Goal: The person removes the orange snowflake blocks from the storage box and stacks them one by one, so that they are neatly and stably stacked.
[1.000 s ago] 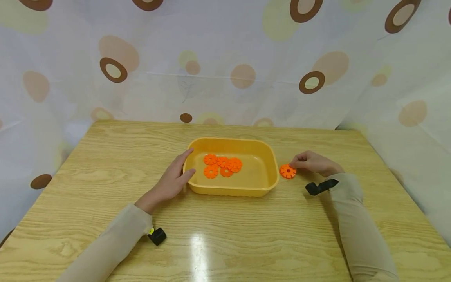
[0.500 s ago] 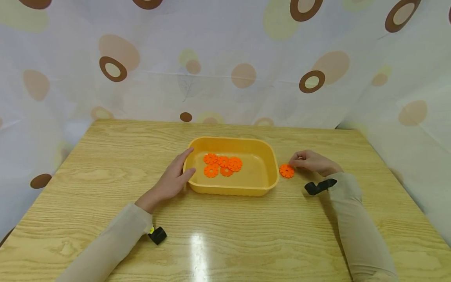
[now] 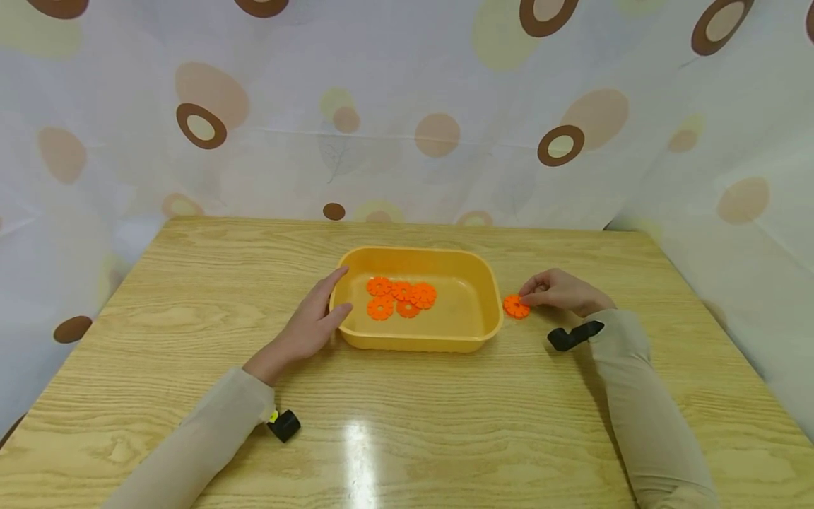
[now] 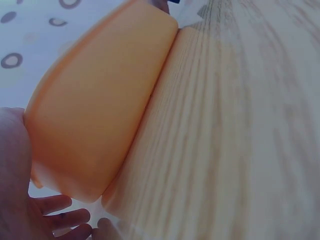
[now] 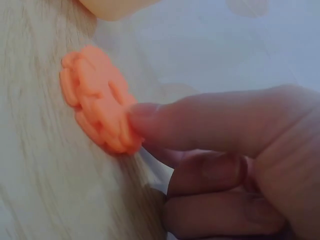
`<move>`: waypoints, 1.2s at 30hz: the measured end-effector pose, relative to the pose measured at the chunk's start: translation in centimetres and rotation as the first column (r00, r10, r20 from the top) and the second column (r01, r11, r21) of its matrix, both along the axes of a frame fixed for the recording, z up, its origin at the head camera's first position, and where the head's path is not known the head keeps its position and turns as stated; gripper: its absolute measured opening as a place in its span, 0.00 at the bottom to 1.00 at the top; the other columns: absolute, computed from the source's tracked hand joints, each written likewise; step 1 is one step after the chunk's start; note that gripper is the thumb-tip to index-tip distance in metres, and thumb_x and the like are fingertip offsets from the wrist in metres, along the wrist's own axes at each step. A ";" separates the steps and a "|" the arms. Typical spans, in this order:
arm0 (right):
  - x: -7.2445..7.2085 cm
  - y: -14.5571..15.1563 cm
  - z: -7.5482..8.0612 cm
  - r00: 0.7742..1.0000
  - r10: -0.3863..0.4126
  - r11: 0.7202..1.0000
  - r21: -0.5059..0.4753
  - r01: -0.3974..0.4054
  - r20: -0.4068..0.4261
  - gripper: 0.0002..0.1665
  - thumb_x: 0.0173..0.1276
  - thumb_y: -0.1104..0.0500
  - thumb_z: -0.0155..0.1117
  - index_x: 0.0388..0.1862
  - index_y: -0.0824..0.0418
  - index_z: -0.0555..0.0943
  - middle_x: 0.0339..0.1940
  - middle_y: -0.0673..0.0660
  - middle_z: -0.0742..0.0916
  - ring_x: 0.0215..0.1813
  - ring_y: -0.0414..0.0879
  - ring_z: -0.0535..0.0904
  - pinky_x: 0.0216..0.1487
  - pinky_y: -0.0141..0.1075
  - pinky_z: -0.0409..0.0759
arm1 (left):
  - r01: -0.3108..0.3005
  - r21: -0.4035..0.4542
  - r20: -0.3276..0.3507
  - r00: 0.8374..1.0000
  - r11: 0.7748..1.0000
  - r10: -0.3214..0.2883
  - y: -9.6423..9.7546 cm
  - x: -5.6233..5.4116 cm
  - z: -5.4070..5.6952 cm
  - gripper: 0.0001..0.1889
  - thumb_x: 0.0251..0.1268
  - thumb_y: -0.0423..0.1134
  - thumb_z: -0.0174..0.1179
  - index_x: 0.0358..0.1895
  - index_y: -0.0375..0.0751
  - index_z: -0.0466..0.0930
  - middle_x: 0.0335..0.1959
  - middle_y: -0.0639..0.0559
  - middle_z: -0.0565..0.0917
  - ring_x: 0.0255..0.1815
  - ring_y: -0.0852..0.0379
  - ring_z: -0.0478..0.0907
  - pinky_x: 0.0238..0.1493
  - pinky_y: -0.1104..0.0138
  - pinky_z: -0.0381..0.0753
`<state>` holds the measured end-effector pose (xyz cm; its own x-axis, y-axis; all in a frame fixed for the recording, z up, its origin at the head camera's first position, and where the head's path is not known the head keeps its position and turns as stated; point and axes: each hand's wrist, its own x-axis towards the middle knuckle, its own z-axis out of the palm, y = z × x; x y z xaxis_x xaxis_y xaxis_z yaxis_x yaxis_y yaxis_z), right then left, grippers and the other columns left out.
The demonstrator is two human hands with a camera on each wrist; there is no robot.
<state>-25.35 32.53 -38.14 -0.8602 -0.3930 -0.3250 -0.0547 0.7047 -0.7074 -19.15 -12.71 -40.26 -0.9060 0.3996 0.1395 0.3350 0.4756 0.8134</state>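
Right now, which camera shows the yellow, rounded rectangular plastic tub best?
The head view: it shows nearly the whole tub from above, rim and inside, with orange notched plastic discs in it. The left wrist view shows mostly its outer wall; the right wrist view catches only a bit at the top edge.

White glare (image 3: pixel 359 459) streaks the table (image 3: pixel 445 410); wrist views look hazy and soft.

On my feeds I read no lettering, label, brand, number or sign, neither in head view nor in either wrist view. Small yellow patch (image 3: pixel 274 416) beside black wrist camera (image 3: pixel 284 426) at left cuff (image 3: pixel 256 396): too small for me to tell any print.
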 end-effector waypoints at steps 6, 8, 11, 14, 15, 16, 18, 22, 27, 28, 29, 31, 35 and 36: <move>-0.2 0.0 -0.2 1.000 -0.009 1.000 0.001 0.009 0.001 0.18 0.68 0.58 0.62 0.49 0.71 0.81 0.41 0.55 0.87 0.41 0.36 0.77 0.46 0.27 0.74 | -0.004 -0.003 0.000 1.000 1.000 0.004 0.0 0.1 0.0 0.33 0.74 0.40 0.46 0.77 0.40 0.45 0.76 0.39 0.52 0.76 0.41 0.51 0.73 0.47 0.51; -0.3 0.1 -0.2 1.000 -0.008 1.000 0.010 0.008 -0.010 0.19 0.69 0.56 0.61 0.49 0.71 0.81 0.42 0.55 0.86 0.41 0.37 0.77 0.46 0.27 0.74 | -0.005 -0.002 -0.003 1.000 1.000 0.005 0.0 0.1 0.0 0.33 0.74 0.40 0.46 0.77 0.40 0.45 0.76 0.38 0.52 0.76 0.40 0.51 0.73 0.47 0.51; -0.5 0.2 -0.3 1.000 -0.023 0.999 0.025 0.023 -0.014 0.21 0.70 0.53 0.59 0.51 0.70 0.80 0.43 0.56 0.85 0.40 0.40 0.75 0.43 0.29 0.73 | -0.005 0.001 -0.007 1.000 1.000 0.005 0.0 0.0 0.0 0.33 0.74 0.40 0.47 0.77 0.39 0.46 0.76 0.38 0.52 0.76 0.40 0.51 0.73 0.47 0.51; -0.5 0.3 -0.3 0.999 -0.042 0.999 0.034 0.042 -0.014 0.23 0.72 0.51 0.57 0.53 0.69 0.80 0.43 0.56 0.84 0.39 0.42 0.73 0.41 0.30 0.71 | -0.008 0.004 -0.006 1.000 1.000 0.008 0.0 0.1 0.0 0.33 0.74 0.40 0.47 0.77 0.39 0.46 0.76 0.38 0.53 0.76 0.40 0.51 0.73 0.47 0.52; -0.5 0.3 -0.3 0.999 -0.044 0.999 0.031 0.045 -0.015 0.23 0.72 0.51 0.57 0.53 0.69 0.80 0.43 0.56 0.83 0.38 0.42 0.72 0.40 0.31 0.71 | -0.009 0.004 -0.006 1.000 1.000 0.009 0.1 0.0 -0.1 0.33 0.74 0.40 0.47 0.77 0.39 0.46 0.76 0.38 0.53 0.76 0.40 0.51 0.73 0.47 0.52; -0.4 0.3 -0.2 0.999 -0.041 0.999 0.030 0.042 -0.018 0.23 0.72 0.52 0.56 0.53 0.69 0.79 0.43 0.56 0.83 0.38 0.42 0.71 0.39 0.31 0.70 | -0.010 0.003 -0.004 1.000 1.000 0.010 0.1 0.0 -0.1 0.33 0.74 0.40 0.47 0.77 0.39 0.46 0.76 0.38 0.53 0.76 0.40 0.51 0.73 0.47 0.52; -0.4 0.1 -0.1 0.999 -0.038 0.999 0.023 0.038 -0.017 0.22 0.73 0.52 0.55 0.54 0.69 0.79 0.36 0.54 0.81 0.34 0.40 0.70 0.36 0.30 0.69 | -0.011 0.005 -0.004 1.000 1.000 0.011 0.1 0.0 -0.3 0.33 0.74 0.40 0.47 0.77 0.39 0.46 0.76 0.38 0.53 0.76 0.40 0.51 0.73 0.47 0.53; -0.3 0.0 0.1 0.999 -0.029 0.999 0.024 0.029 -0.020 0.22 0.74 0.52 0.53 0.54 0.68 0.79 0.35 0.56 0.80 0.32 0.41 0.69 0.35 0.31 0.68 | -0.012 0.009 0.004 1.000 1.000 0.012 0.3 0.1 -0.4 0.33 0.74 0.40 0.47 0.77 0.40 0.46 0.76 0.38 0.52 0.76 0.41 0.50 0.73 0.47 0.52; -0.2 0.0 0.2 0.997 -0.033 0.999 -0.007 0.033 -0.072 0.22 0.76 0.52 0.50 0.54 0.68 0.78 0.42 0.61 0.81 0.33 0.40 0.69 0.36 0.31 0.69 | -0.011 0.010 0.009 1.000 1.000 0.011 0.4 0.1 -0.3 0.33 0.74 0.41 0.47 0.77 0.41 0.46 0.76 0.39 0.52 0.77 0.41 0.50 0.74 0.47 0.52; -0.1 -0.1 0.3 0.996 -0.031 0.999 -0.014 0.030 -0.089 0.22 0.76 0.52 0.50 0.54 0.68 0.78 0.42 0.60 0.80 0.33 0.39 0.69 0.36 0.31 0.69 | -0.010 0.008 0.007 1.000 1.000 0.010 0.4 0.1 -0.3 0.33 0.74 0.41 0.47 0.77 0.41 0.46 0.76 0.39 0.52 0.77 0.41 0.50 0.73 0.47 0.52; 0.0 -0.3 0.5 0.995 -0.034 0.999 -0.026 0.032 -0.097 0.22 0.77 0.51 0.50 0.54 0.68 0.78 0.40 0.60 0.79 0.32 0.39 0.68 0.35 0.31 0.69 | -0.009 0.007 0.008 1.000 1.000 0.009 0.3 0.1 -0.3 0.33 0.74 0.41 0.47 0.77 0.41 0.46 0.76 0.39 0.52 0.77 0.41 0.50 0.73 0.47 0.52; 0.1 -0.9 0.9 0.994 -0.046 0.997 -0.059 0.040 -0.102 0.22 0.76 0.50 0.50 0.53 0.68 0.77 0.35 0.58 0.77 0.29 0.41 0.66 0.33 0.32 0.66 | -0.006 0.004 0.004 1.000 1.000 0.006 0.2 0.1 -0.3 0.33 0.74 0.41 0.47 0.77 0.41 0.46 0.76 0.38 0.52 0.76 0.40 0.50 0.73 0.46 0.52; 0.0 -2.4 2.0 0.989 -0.063 0.991 -0.126 0.046 -0.134 0.24 0.76 0.49 0.50 0.53 0.69 0.76 0.23 0.50 0.71 0.24 0.42 0.62 0.30 0.33 0.64 | -0.001 0.009 0.000 1.000 1.000 0.001 0.0 0.0 -0.1 0.33 0.74 0.41 0.47 0.77 0.41 0.45 0.76 0.38 0.52 0.76 0.40 0.51 0.73 0.46 0.53; -0.1 -2.8 2.3 0.987 -0.063 0.989 -0.141 0.042 -0.145 0.24 0.76 0.49 0.50 0.53 0.69 0.76 0.21 0.49 0.69 0.24 0.42 0.62 0.29 0.33 0.64 | -0.002 0.009 -0.004 1.000 1.000 0.002 0.0 0.0 -0.1 0.33 0.74 0.41 0.47 0.77 0.41 0.45 0.76 0.38 0.52 0.76 0.40 0.51 0.73 0.46 0.53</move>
<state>-25.45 29.69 -35.87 -0.9154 -0.3781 -0.1383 -0.1320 0.6064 -0.7842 -19.14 -12.68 -40.39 -0.9064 0.3964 0.1462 0.3369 0.4693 0.8163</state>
